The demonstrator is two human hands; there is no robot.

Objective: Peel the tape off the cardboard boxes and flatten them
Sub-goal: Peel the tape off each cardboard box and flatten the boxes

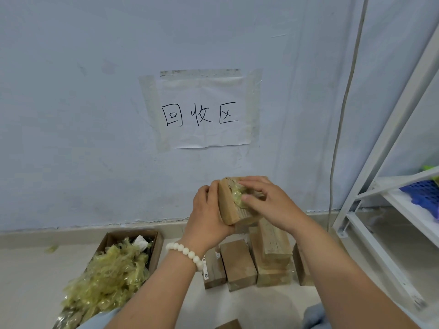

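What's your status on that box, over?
Left hand grips the small box, held up. Right hand pinching crumpled tape on it. More boxes stacked on floor below, nothing blocking.

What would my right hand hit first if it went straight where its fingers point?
Probably the left hand, whose fingers curl over the box edge just beyond; the right hand pinches tape on that box. Depth is unclear.

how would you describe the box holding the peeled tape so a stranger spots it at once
Start at the handwritten paper sign taped to the wall, then drop to the floor below and left of it. An open cardboard box sits there by the wall's foot. Unlike the small closed boxes piled to its right, it is heaped with crumpled yellowish tape.
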